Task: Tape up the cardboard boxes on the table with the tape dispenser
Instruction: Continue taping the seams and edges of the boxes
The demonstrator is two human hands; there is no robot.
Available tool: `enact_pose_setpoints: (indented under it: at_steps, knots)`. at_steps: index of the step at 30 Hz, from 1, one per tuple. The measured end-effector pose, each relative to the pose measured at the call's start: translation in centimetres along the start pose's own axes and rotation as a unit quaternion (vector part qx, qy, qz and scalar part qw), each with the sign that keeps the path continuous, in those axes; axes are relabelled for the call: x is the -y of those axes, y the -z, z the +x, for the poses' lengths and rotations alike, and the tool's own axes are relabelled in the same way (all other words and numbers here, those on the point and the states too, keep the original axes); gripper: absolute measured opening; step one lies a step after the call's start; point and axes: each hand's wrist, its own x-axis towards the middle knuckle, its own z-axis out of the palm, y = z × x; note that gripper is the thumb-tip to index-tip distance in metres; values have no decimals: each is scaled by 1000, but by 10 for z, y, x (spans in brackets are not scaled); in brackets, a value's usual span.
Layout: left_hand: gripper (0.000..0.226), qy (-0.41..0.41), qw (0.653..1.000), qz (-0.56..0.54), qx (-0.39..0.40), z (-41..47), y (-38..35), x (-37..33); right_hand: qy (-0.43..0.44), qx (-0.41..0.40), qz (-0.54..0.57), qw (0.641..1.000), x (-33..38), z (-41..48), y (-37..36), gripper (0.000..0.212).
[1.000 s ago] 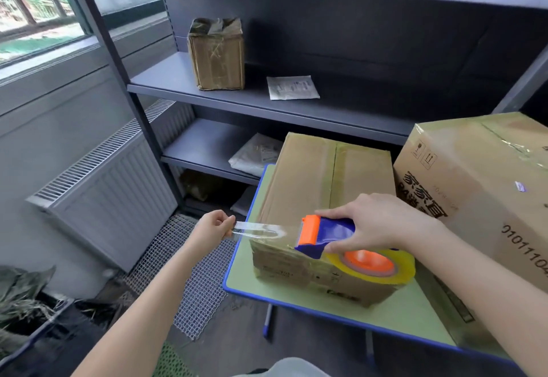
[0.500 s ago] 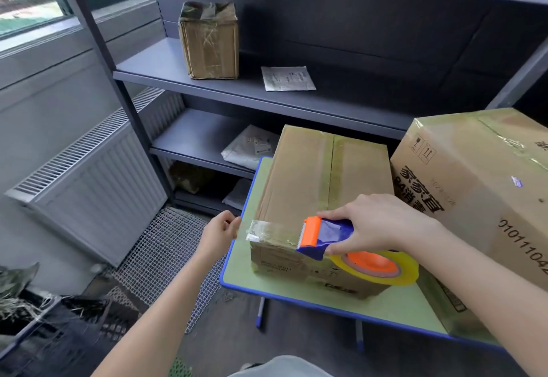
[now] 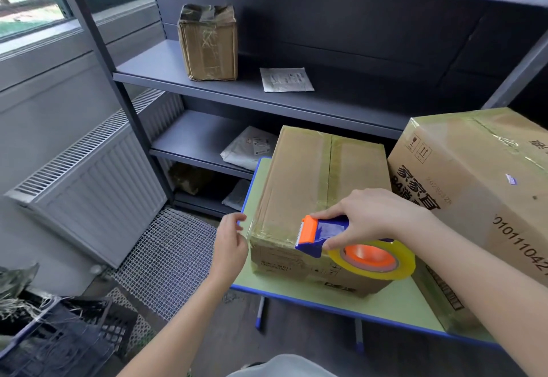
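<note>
The cardboard box [image 3: 311, 175] sits at the 9 o'clock edge of the tabletop [image 3: 400, 305], with open floor [image 3: 296, 347] beyond and a larger carton [image 3: 474, 183] close at 3 o'clock. The right hand [image 3: 367, 219] grips the tape dispenser [image 3: 323, 232] on the box's near top edge. The left hand [image 3: 231, 240] pinches the tape end [image 3: 249, 228], which stretched through mid-air a second ago and now lies over the corner.

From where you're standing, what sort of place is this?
Probably a storeroom or parcel-packing room: grey metal shelving holds a taped parcel and a flat mailer, and cardboard boxes sit on a small table where the right hand holds a tape dispenser.
</note>
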Motion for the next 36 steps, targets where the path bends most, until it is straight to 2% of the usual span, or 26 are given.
enact_pose_setpoints:
  at_steps: [2,3,5,7,10,14,19,23,25,31,36]
  knots:
    - [58,-136,990,19,10,-6,2,3,1,-2,2,1000,-1,1,-1,61]
    - [62,-190,980,47,25,-9,1,3,1,-2,1,1000,-1,2,-1,60]
    - [53,-283,952,117,28,-12,-7,4,2,0,-3,1000,0,3,-1,61]
    - [42,-348,920,177,7,-12,-16,4,1,0,-8,1000,0,4,-1,61]
    - [42,-395,882,254,-38,-5,-23,10,0,0,-5,1000,0,5,-1,61]
    - [42,-412,859,299,-54,2,-20,14,4,5,-2,1000,3,7,1,61]
    - [48,-381,870,313,-23,20,4,23,12,-15,-3,1000,19,26,9,61]
    - [46,-351,891,288,5,36,31,21,33,-29,-2,999,35,45,13,62]
    - [53,-356,890,285,12,37,36,22,32,-32,2,999,37,46,15,59]
    - [54,-344,901,262,22,36,35,22,39,-28,15,999,29,38,16,56]
    - [56,-350,902,252,-3,36,35,20,32,2,14,999,5,17,10,54]
